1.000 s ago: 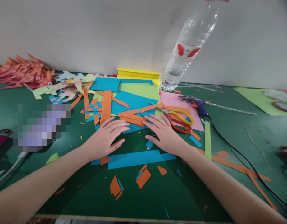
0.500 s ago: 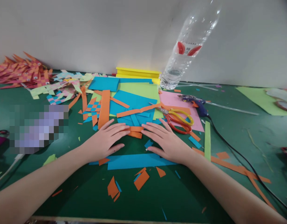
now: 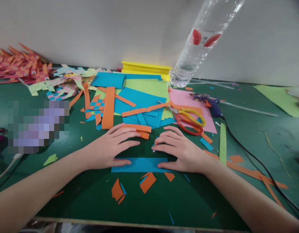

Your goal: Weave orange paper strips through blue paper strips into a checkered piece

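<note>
My left hand [image 3: 110, 147] lies palm down on the green table [image 3: 188, 200], fingers stretched toward a few orange paper strips [image 3: 139, 129]. My right hand [image 3: 181, 149] rests beside it, fingers slightly curled and apart, holding nothing. Both thumbs touch a long blue paper strip [image 3: 137, 164] lying between the hands and my body. Beyond the fingers sits a pile of blue, green and pink paper sheets [image 3: 139, 97] crossed by orange strips.
Red-and-yellow scissors [image 3: 188, 121] lie right of the pile, with a glue gun [image 3: 210, 103] and its black cord farther right. A clear water bottle [image 3: 198, 45] leans at the wall. Woven paper pieces [image 3: 30, 71] are heaped at the far left. Orange scraps [image 3: 132, 187] lie near me.
Both hands slid back toward me, dragging some orange strips out of the pile. My right fingers have curled a little. The view tilted slightly.
</note>
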Demonstrator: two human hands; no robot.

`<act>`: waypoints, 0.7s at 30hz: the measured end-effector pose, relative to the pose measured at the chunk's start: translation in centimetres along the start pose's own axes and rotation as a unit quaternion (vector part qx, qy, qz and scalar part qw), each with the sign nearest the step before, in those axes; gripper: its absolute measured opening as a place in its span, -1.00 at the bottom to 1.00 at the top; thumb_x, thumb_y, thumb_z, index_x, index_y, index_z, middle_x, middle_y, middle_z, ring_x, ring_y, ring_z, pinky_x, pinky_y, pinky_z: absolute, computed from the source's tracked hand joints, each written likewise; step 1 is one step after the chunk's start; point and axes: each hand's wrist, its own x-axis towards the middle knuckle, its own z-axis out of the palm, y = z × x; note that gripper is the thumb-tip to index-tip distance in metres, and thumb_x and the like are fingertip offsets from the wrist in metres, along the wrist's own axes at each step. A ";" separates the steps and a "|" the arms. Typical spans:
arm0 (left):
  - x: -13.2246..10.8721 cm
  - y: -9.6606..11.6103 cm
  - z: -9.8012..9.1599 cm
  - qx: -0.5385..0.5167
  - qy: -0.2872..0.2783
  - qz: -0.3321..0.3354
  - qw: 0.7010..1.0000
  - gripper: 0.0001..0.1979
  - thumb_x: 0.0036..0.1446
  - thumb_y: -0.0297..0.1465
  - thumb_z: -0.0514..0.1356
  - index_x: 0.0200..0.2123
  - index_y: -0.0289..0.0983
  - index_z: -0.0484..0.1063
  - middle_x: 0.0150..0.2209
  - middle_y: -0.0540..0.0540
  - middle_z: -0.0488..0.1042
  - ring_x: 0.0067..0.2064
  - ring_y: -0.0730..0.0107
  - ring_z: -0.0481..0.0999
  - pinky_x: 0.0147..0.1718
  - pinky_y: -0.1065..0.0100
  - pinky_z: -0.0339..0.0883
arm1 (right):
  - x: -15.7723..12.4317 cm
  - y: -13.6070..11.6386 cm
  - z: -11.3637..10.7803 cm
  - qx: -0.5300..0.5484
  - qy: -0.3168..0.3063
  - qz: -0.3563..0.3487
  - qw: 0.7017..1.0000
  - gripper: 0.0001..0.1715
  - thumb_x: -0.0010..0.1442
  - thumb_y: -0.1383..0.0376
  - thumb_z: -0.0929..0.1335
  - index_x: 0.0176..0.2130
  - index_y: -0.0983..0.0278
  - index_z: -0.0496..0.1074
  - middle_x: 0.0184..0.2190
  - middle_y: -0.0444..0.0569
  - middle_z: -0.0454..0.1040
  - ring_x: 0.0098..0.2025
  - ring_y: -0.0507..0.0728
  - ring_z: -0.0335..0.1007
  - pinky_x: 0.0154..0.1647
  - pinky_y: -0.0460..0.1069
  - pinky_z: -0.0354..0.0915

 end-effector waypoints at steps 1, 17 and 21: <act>0.0 0.1 0.1 -0.001 -0.006 0.004 1.000 -0.51 0.22 -0.21 0.20 0.16 -0.23 0.26 0.26 -0.20 0.25 0.32 0.06 0.13 0.29 -0.06 -0.03 | 0.0 0.0 0.0 0.003 -0.001 0.000 1.000 -0.54 0.18 0.03 0.38 -0.05 0.29 0.44 -0.11 0.02 0.52 0.00 0.18 0.35 0.23 0.23 0.08; -0.1 -0.3 0.4 -0.007 -0.008 -0.032 0.999 -0.57 0.29 -0.28 0.12 0.19 -0.21 0.24 0.27 -0.17 0.23 0.32 0.07 0.10 0.29 -0.04 0.01 | -0.2 0.6 0.3 -0.012 0.013 0.035 0.999 -0.61 0.28 0.14 0.32 0.03 0.29 0.39 -0.02 0.06 0.49 0.06 0.19 0.33 0.21 0.23 0.14; -0.1 -0.3 0.3 -0.013 -0.018 -0.030 0.999 -0.52 0.27 -0.23 0.14 0.22 -0.18 0.21 0.28 -0.15 0.22 0.33 0.06 0.08 0.30 -0.06 -0.03 | -0.1 0.2 0.2 0.012 0.013 0.024 1.000 -0.48 0.22 0.05 0.36 0.05 0.31 0.38 -0.02 0.08 0.48 0.05 0.20 0.33 0.23 0.23 0.12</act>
